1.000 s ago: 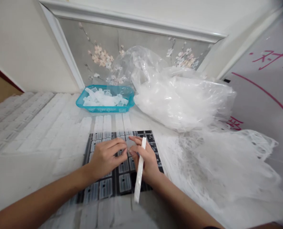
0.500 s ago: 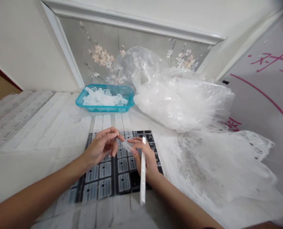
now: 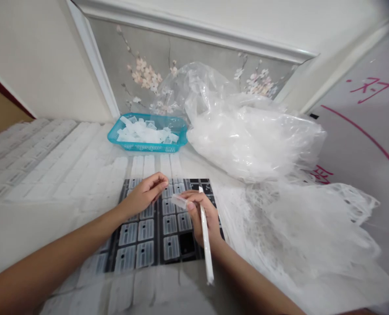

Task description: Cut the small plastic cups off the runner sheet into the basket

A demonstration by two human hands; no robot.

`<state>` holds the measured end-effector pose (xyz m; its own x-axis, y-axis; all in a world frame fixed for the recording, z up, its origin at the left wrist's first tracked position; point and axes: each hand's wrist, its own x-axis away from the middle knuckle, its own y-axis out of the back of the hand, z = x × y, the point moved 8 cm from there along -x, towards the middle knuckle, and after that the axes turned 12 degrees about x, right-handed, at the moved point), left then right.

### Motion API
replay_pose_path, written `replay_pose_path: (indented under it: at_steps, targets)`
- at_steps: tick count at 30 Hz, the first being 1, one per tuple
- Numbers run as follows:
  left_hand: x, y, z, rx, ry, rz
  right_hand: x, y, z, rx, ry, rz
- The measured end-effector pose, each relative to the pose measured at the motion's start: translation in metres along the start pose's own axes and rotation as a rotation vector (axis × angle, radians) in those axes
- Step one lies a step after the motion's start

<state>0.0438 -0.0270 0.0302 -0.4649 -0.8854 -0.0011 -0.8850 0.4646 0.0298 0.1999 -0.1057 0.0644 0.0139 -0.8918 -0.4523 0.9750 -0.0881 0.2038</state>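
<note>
My right hand (image 3: 205, 214) grips a small clear plastic box-like piece (image 3: 179, 201) between thumb and fingers. A long white pen-like stick (image 3: 205, 245) with a dark tip also lies in that hand, slanting down toward me. Just left of the piece and apart from it, my left hand (image 3: 150, 189) has its thumb and fingers pinched together; whatever may be between them is too small to see. Beneath both hands lies a black board (image 3: 158, 232) carrying rows of clear ribbed plastic pieces (image 3: 145, 230). One black cell (image 3: 186, 243) near my right wrist holds no piece.
A blue basket (image 3: 148, 147) of translucent plastic bits stands behind the board. To its right bulges a large clear plastic bag (image 3: 253, 135), with a heap of white stringy plastic (image 3: 306, 236) in front. Rows of white pieces (image 3: 33, 162) cover the left side. A marked whiteboard (image 3: 365, 127) rises at right.
My hands have moved apart, and the clear piece now stays in my right hand alone. My left fingers have closed together. The stick's lower end has swung right.
</note>
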Motion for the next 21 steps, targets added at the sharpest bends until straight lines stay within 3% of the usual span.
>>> replay_pose_path:
  at_steps: [7,11,15,19,21]
  targets:
    - [0.006,-0.006,-0.003,0.088,0.029,-0.044,0.003,0.009,-0.011,-0.063,-0.128,-0.097]
    - [0.018,-0.012,-0.015,0.040,-0.096,0.000,0.003,0.017,-0.023,0.009,-0.250,-0.172]
    - [0.029,-0.011,-0.027,-0.093,-0.245,0.007,0.003,0.017,-0.038,-0.072,-0.355,-0.201]
    - [0.034,-0.008,-0.039,-0.236,-0.364,-0.055,0.003,0.011,-0.046,-0.149,-0.386,-0.194]
    - [0.032,-0.012,-0.039,-0.259,-0.346,-0.043,0.002,0.010,-0.044,-0.135,-0.369,-0.165]
